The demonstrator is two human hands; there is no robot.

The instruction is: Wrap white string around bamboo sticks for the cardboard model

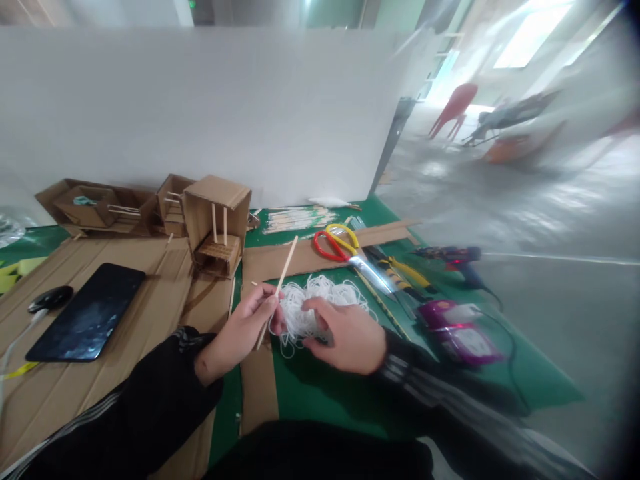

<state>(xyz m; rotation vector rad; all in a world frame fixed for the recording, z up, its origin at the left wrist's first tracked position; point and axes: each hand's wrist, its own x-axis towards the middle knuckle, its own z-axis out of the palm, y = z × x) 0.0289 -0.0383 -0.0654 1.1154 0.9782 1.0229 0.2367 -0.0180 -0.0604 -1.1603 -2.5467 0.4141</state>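
Between thumb and fingers, my left hand [250,320] grips a thin wooden stick [287,265], which slants up to the right. A tangled heap of white string [300,310] lies on the green table [320,400] just right of that hand. Over the heap's right part is my right hand [345,333], its thumb and fingers apart with nothing seen between them. A cardboard box model [217,193] with two upright sticks stands behind my left hand. Scissors [370,272] with red and yellow handles lie behind my right hand.
Several sticks [300,219] lie at the back by the white panel [200,107]. Pliers [413,272], a purple box [460,333] and a glue gun [450,257] are at the right. A black phone [87,313] rests on cardboard [165,293] at the left, beside other cardboard models [100,207].
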